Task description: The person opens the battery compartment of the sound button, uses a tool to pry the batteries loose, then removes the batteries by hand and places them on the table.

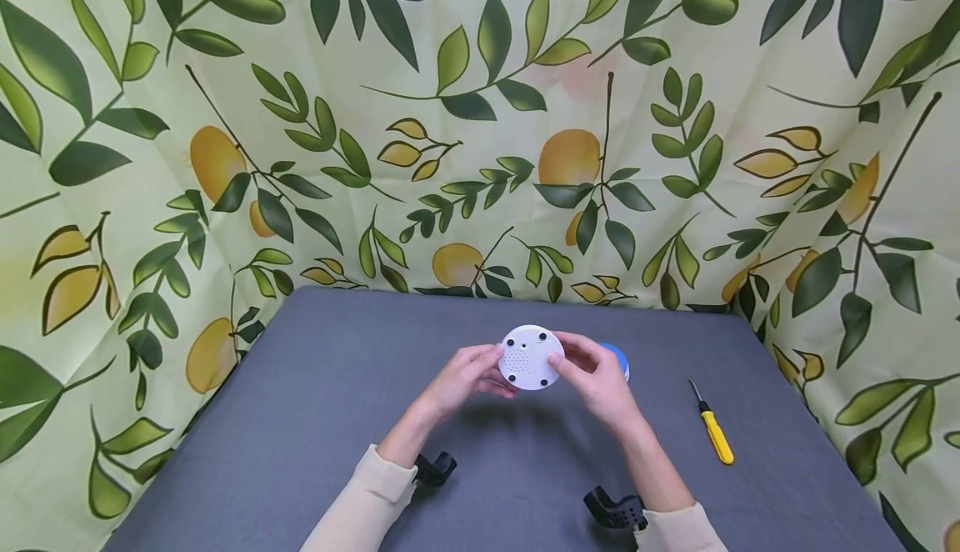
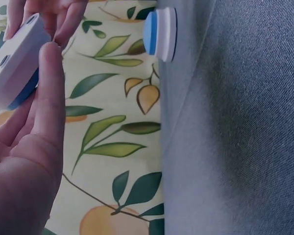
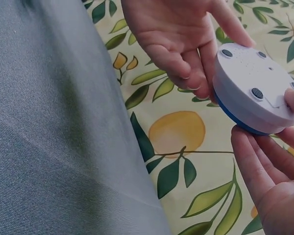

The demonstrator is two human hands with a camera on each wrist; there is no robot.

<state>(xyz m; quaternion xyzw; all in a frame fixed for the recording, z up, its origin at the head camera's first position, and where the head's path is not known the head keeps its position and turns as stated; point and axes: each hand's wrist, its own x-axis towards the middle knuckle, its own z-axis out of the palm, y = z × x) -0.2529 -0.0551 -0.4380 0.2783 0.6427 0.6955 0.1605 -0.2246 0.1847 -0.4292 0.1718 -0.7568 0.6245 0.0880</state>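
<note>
Between my hands is a round white buzzer button [image 1: 528, 366], held above the table with its underside up. That face shows several dark round feet, a patch of tiny holes and one small hole, and the blue side [image 3: 237, 117] points down. My left hand [image 1: 472, 373] pinches its left rim, thumb at the edge. With the thumb pressed on the underside and fingers beneath the blue side, my right hand [image 1: 602, 381] grips the right part. A second blue-and-white buzzer button [image 2: 164, 34] stands on the table behind my right hand, partly hidden in the head view.
A screwdriver [image 1: 716, 435] with a yellow and black handle lies on the grey table [image 1: 315, 402] to the right. A cloth [image 1: 495, 202] with leaves and fruit hangs behind and at both sides. Black wrist mounts [image 1: 615, 509] stick out from both forearms.
</note>
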